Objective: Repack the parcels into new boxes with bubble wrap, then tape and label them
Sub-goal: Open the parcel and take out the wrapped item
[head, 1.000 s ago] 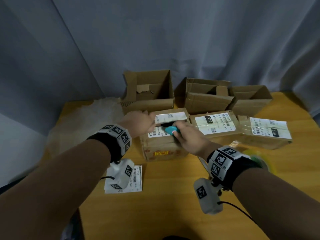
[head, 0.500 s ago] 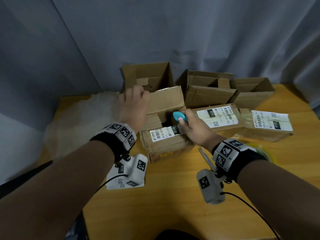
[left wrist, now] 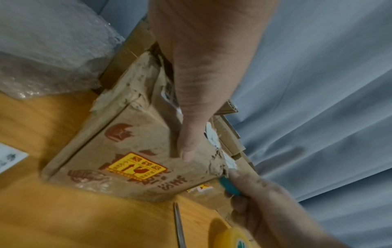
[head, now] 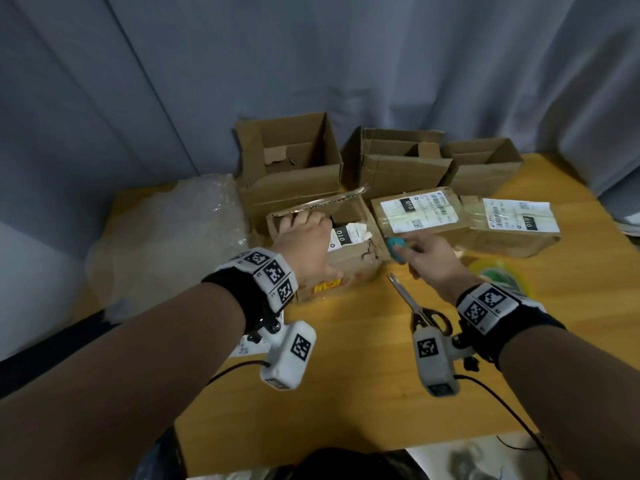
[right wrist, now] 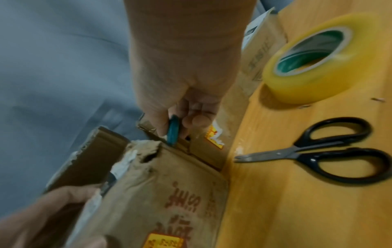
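Note:
A worn brown parcel box (head: 349,271) stands with its top cut and its back flap raised; a white label marked 010 shows inside. My left hand (head: 304,237) grips its front wall, fingers inside and thumb (left wrist: 186,149) on the printed front face (left wrist: 131,151). My right hand (head: 426,258) holds a small teal cutter (head: 396,249) at the box's right front corner; the cutter (right wrist: 172,132) is pinched between thumb and fingers. Two sealed, labelled parcels (head: 419,213) (head: 512,226) lie to the right. Three empty brown boxes (head: 291,161) (head: 398,161) (head: 485,164) stand behind.
A heap of bubble wrap (head: 166,237) lies on the left of the wooden table (head: 346,393). Black-handled scissors (head: 420,308) and a roll of clear tape (head: 502,275) lie near my right wrist. Label sheets (head: 244,349) peek out under my left wrist. A grey curtain hangs behind.
The parcel's top was shut a second ago; my left hand lifted the back flap, then reached into the box. My right hand moved the cutter off the top to the right corner.

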Demonstrator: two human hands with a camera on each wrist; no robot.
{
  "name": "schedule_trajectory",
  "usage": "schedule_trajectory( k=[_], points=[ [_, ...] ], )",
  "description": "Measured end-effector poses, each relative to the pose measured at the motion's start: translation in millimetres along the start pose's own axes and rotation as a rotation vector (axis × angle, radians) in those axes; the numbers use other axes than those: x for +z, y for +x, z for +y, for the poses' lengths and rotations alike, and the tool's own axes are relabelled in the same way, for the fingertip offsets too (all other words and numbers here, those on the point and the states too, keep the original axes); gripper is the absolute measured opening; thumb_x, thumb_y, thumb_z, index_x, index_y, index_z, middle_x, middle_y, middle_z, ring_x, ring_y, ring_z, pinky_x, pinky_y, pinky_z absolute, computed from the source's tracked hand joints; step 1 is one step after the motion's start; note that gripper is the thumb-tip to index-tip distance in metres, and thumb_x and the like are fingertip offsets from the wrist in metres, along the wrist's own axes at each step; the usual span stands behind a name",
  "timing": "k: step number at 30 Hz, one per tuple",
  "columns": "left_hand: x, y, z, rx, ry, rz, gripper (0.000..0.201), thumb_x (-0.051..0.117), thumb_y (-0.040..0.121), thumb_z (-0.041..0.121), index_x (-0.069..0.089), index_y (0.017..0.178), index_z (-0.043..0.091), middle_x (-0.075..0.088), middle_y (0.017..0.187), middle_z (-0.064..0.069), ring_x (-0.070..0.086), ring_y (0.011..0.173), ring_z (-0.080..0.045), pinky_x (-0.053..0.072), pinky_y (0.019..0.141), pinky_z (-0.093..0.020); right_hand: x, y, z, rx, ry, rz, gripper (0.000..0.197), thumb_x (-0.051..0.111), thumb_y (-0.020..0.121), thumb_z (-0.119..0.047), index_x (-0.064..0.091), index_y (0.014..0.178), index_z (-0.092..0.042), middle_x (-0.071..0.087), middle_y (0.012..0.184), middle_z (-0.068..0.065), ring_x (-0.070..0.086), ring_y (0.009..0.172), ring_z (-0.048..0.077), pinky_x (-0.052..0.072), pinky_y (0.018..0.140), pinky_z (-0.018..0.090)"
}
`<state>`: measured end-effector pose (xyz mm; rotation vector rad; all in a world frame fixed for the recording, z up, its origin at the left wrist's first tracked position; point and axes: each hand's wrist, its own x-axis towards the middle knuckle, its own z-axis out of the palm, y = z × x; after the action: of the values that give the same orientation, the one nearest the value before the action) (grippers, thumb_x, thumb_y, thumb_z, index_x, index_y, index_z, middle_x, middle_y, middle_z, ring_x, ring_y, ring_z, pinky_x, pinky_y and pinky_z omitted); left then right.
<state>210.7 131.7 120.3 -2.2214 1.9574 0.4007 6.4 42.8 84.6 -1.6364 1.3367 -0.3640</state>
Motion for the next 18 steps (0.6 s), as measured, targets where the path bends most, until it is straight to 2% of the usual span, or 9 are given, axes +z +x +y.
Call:
schedule_trajectory(
  k=[2,4,6,8,10,12,13,15,18],
  points=[
    [4,-3,4,-0.021,-0.007,0.062,0.091,0.065,0.072,0.062,0.032,0.140,0.012,0.032,0.141,-0.004,0.028,0.130,-0.023,0.024,0.108,-0.040,6,-4,20,0.088,-0.034,-0.017,0.036,0.063,0.091,-0.027,0.051,0.121,-0.010,0.061,0.093,0.011,0.054,0.062,0.016,0.044,0.056,0.029],
    [7,-6,4,-0.045,-0.014,0.116,0.089,0.066,0.071,0.063,0.035,0.138,0.014,0.033,0.139,-0.003,0.029,0.128,-0.022,0.025,0.107,-0.040,14,-7,35,0.195,-0.181,-0.077,0.037,0.063,0.091,-0.030,0.049,0.117,-0.009,0.061,0.084,0.009,0.056,0.062,0.018,0.045,0.054,0.029],
    [8,-10,5,-0.053,0.031,0.140,0.088,0.064,0.070,0.067,0.039,0.137,0.017,0.027,0.145,-0.005,0.021,0.134,-0.024,0.017,0.112,-0.045,22,-11,44,0.263,-0.304,-0.143,0.035,0.060,0.093,-0.028,0.054,0.115,-0.001,0.060,0.077,0.011,0.055,0.062,0.021,0.044,0.052,0.030],
    [6,-12,5,-0.053,0.096,0.148,0.087,0.062,0.069,0.070,0.042,0.135,0.018,0.016,0.153,-0.008,0.008,0.142,-0.028,0.002,0.115,-0.053,26,-12,42,0.275,-0.373,-0.143,0.032,0.055,0.095,-0.024,0.059,0.111,0.004,0.060,0.080,0.013,0.056,0.069,0.025,0.045,0.059,0.033],
    [3,-14,7,-0.059,0.134,0.141,0.086,0.062,0.067,0.072,0.044,0.133,0.020,0.006,0.157,-0.008,-0.005,0.144,-0.031,-0.010,0.112,-0.059,27,-10,35,0.194,-0.456,-0.012,0.029,0.050,0.097,-0.025,0.059,0.112,-0.002,0.064,0.098,0.015,0.060,0.087,0.029,0.049,0.073,0.036],
    [0,-14,9,-0.064,0.152,0.127,0.085,0.063,0.065,0.073,0.045,0.131,0.022,0.000,0.158,-0.010,-0.013,0.144,-0.033,-0.014,0.109,-0.063,23,-7,19,-0.002,-0.402,0.196,0.026,0.049,0.097,-0.024,0.057,0.114,-0.007,0.061,0.111,0.014,0.059,0.099,0.028,0.048,0.083,0.036],
    [-2,-14,10,-0.068,0.153,0.113,0.084,0.064,0.064,0.073,0.045,0.130,0.022,0.000,0.158,-0.010,-0.015,0.143,-0.034,-0.014,0.109,-0.064,19,-6,7,-0.139,-0.345,0.248,0.027,0.051,0.095,-0.025,0.057,0.116,-0.009,0.058,0.115,0.012,0.057,0.103,0.027,0.047,0.088,0.036],
    [-5,-12,10,-0.065,0.135,0.092,0.085,0.066,0.063,0.071,0.042,0.129,0.022,0.005,0.158,-0.011,-0.013,0.144,-0.036,-0.014,0.108,-0.065,10,-1,-18,-0.364,-0.349,0.130,0.041,0.059,0.091,-0.032,0.052,0.126,-0.012,0.051,0.123,0.007,0.050,0.115,0.022,0.043,0.097,0.038],
    [-13,-9,8,-0.026,0.087,0.113,0.082,0.068,0.066,0.067,0.040,0.129,0.022,0.025,0.149,-0.009,0.006,0.143,-0.032,-0.011,0.108,-0.066,3,9,-41,-0.433,-0.565,-0.250,0.089,0.078,0.075,-0.039,0.029,0.146,-0.020,0.038,0.144,0.002,0.033,0.133,0.022,0.032,0.110,0.039]
  ],
)
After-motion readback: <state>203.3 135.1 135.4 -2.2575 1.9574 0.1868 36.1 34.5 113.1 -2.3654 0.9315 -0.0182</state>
